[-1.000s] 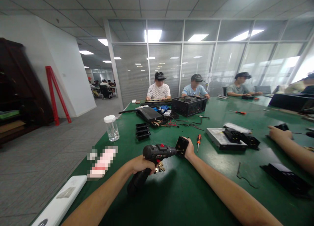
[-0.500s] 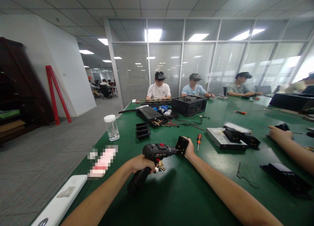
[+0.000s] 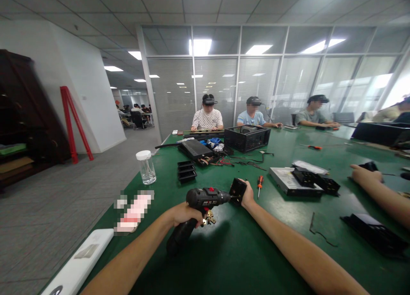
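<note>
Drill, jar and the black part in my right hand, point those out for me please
Drill [image 3: 206,197]: head view, on the side of its body.
Jar [image 3: 147,172]: head view, on its clear wall, below the white lid.
Black part [image 3: 237,188]: head view, on its broad face.

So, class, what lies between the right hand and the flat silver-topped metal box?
An orange and black screwdriver, on the green tabletop; the head view shows it.
</note>
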`<state>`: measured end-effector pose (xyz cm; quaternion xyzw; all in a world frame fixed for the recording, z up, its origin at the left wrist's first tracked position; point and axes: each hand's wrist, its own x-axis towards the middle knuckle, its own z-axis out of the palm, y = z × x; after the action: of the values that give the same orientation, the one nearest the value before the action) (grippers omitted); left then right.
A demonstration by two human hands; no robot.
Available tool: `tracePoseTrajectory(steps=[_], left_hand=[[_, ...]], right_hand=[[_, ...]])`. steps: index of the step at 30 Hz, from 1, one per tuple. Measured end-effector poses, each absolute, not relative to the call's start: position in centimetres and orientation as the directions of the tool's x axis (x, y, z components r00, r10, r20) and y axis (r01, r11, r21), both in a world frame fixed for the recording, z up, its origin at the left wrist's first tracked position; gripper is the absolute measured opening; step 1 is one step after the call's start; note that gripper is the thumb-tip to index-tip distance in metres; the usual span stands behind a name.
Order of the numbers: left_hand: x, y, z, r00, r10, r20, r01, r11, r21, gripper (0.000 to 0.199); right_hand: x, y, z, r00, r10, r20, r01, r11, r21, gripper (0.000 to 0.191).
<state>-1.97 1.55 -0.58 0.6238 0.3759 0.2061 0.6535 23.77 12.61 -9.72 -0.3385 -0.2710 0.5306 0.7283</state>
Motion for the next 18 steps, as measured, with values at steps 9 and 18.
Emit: tracePoseTrajectory(steps=[9, 18], left_hand=[[-1.91, 1.57, -0.83, 0.615, 0.75, -0.244, 0.179, 0.168, 0.969, 0.013], [-2.05, 1.77, -1.06, 0.632, 0.74, -0.23, 0.184, 0.145, 0.972, 0.014]], right_hand=[[23.83, 12.68, -9.74, 0.253, 0.967, -0.019, -0.616, 0.146, -0.774, 0.025], [23.83, 12.75, -9.83, 0.246, 0.969, -0.034, -0.625, 0.132, -0.769, 0.024]])
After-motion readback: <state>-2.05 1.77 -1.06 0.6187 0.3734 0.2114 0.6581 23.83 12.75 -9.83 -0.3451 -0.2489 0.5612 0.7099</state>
